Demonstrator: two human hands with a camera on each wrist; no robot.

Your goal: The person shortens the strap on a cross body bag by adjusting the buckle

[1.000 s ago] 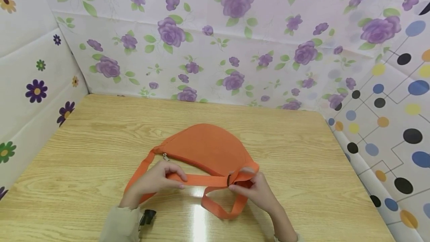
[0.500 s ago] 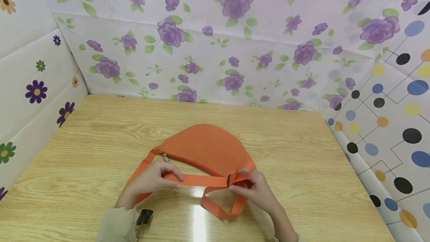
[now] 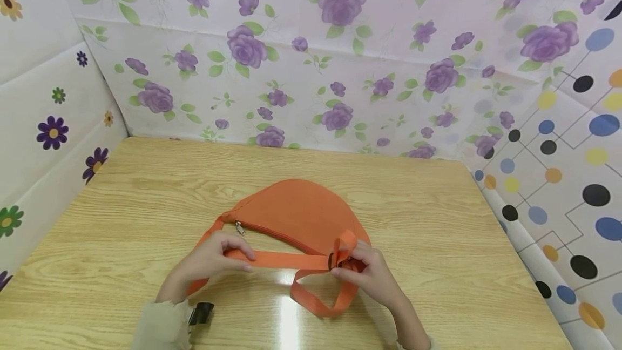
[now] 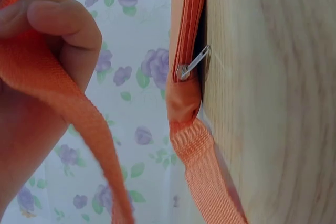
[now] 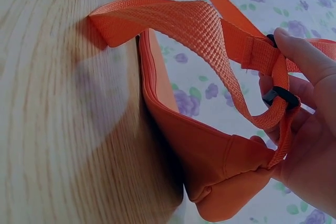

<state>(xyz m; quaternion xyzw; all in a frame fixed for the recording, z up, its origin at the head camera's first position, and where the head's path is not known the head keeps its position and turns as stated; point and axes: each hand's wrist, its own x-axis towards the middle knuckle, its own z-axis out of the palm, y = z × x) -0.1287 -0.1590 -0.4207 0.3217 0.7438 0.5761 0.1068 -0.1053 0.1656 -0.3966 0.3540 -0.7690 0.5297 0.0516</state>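
An orange waist bag (image 3: 296, 212) lies on the table, its zip edge facing the person. Ahead of the body, the left hand (image 3: 211, 263) pinches the bag's orange strap (image 3: 286, 260), stretched taut toward the right hand (image 3: 369, 274). Between thumb and fingers, the right hand grips the strap at a black slider buckle (image 5: 281, 97). A small strap loop stands up by those fingers. Another strap loop (image 3: 323, 309) hangs below them. In the left wrist view, the metal zip pull (image 4: 197, 62) sits at the bag's end, apart from the left hand.
The wooden table (image 3: 437, 220) carries the bag. A small black piece (image 3: 201, 313) shows beside the left sleeve (image 3: 162, 325). Flowered sheeting (image 3: 301, 85) walls the back, with patterned sheets at both sides.
The left hand has shifted left with its grip on the strap. By the right fingers the strap loop has drawn smaller and now rises upright. The right hand stays nearly in place.
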